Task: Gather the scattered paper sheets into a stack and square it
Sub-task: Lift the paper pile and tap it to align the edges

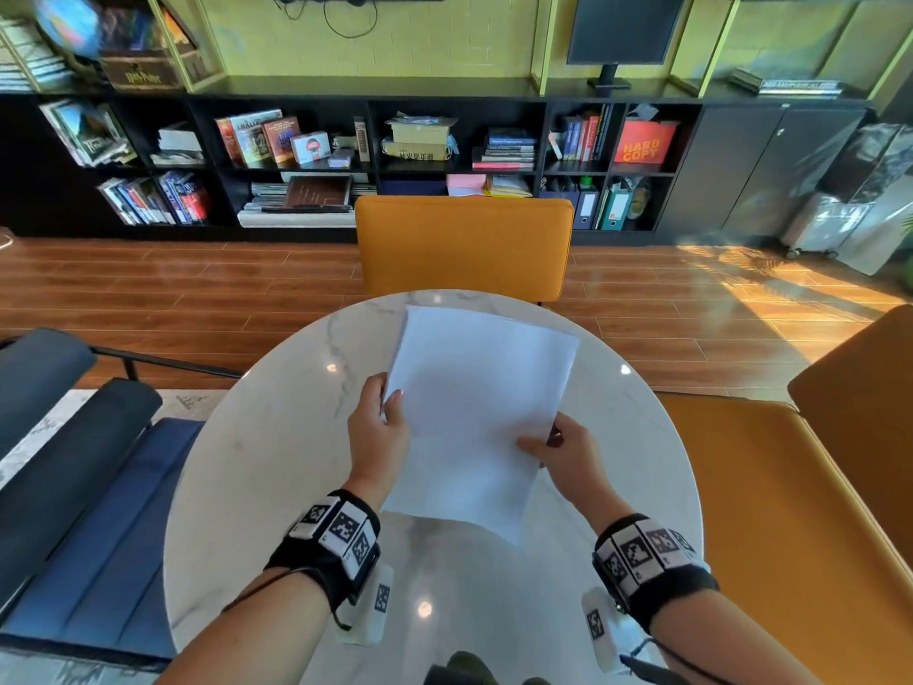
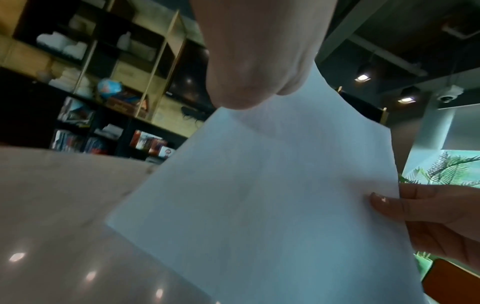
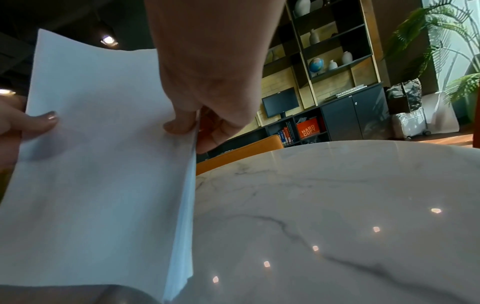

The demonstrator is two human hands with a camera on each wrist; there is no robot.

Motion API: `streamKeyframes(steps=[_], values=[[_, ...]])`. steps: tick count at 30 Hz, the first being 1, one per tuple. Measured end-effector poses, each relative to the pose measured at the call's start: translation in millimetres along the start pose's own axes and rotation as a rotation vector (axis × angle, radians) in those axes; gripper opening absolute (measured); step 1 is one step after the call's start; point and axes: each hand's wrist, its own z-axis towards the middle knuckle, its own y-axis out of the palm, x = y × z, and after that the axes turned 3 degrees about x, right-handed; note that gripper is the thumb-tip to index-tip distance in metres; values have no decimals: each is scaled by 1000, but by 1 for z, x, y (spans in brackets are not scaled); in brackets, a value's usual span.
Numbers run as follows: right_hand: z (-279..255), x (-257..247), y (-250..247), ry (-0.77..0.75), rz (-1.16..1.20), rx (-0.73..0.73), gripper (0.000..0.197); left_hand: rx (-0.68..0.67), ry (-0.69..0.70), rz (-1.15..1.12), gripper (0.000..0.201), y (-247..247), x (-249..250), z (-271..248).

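A stack of white paper sheets (image 1: pixel 474 412) is held up over the round white marble table (image 1: pixel 257 462), tilted slightly to the right. My left hand (image 1: pixel 378 427) pinches its left long edge, thumb on top. My right hand (image 1: pixel 558 449) pinches the right long edge lower down, thumb on the front face. In the left wrist view the paper stack (image 2: pixel 272 205) fills the middle, with the right hand's thumb (image 2: pixel 384 203) on its far edge. In the right wrist view the paper stack (image 3: pixel 98 174) shows several layered sheet edges on its right side.
An orange chair (image 1: pixel 464 247) stands at the table's far side, another orange chair (image 1: pixel 815 487) to the right, and a dark blue chair (image 1: pixel 89 487) to the left. Black bookshelves (image 1: pixel 346 150) line the far wall beyond a wooden floor.
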Motion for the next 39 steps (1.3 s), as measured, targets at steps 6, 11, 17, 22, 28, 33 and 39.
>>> streamKeyframes(steps=[6, 11, 17, 22, 28, 33, 39], values=[[5, -8, -16, -109, -118, 324, 64, -35, 270, 164, 25, -15, 26, 24], [-1, -77, -35, -448, -107, 139, 85, -246, 629, 327, 21, -20, 53, 26], [-2, -101, -34, -293, 154, -182, 8, -299, 744, 358, 15, -15, 67, 19], [-3, -88, -41, -216, 275, -117, 11, 22, 546, 279, 36, -38, 38, 29], [1, -77, -56, -123, 473, -117, 18, -272, -273, -261, 62, -61, 9, 37], [1, -69, -51, -88, 535, -109, 28, -346, -298, -381, 28, -47, 11, 22], [1, -55, -29, -108, 565, -7, 13, -13, -262, -436, 30, -13, 16, -6]])
